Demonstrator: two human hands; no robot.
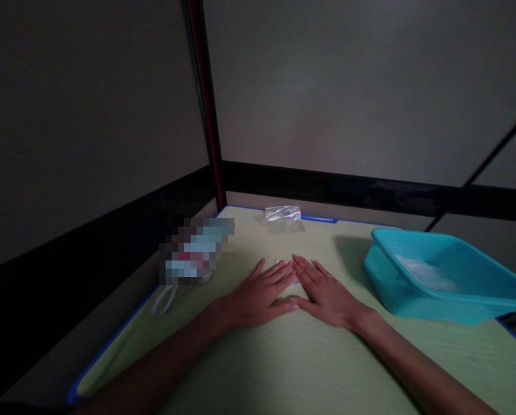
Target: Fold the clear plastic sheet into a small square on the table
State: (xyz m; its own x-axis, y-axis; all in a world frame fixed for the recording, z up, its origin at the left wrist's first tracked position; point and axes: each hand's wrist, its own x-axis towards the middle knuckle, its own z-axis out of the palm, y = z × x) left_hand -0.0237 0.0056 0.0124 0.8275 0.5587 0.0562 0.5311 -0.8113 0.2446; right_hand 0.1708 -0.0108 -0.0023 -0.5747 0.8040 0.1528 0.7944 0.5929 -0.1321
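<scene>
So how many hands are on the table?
2. The left hand and the right hand are side by side, backs up, near the middle of the table, partly covering a flat white thing. No other hand shows.

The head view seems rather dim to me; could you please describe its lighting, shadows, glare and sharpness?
In the head view, dim light overall; bright glints on the clear plastic wrapper; a soft shadow left of the turquoise basin. Also in the head view, coarse pixel blocks hide most of an item at left; the left hand and right hand look fairly sharp.
</scene>
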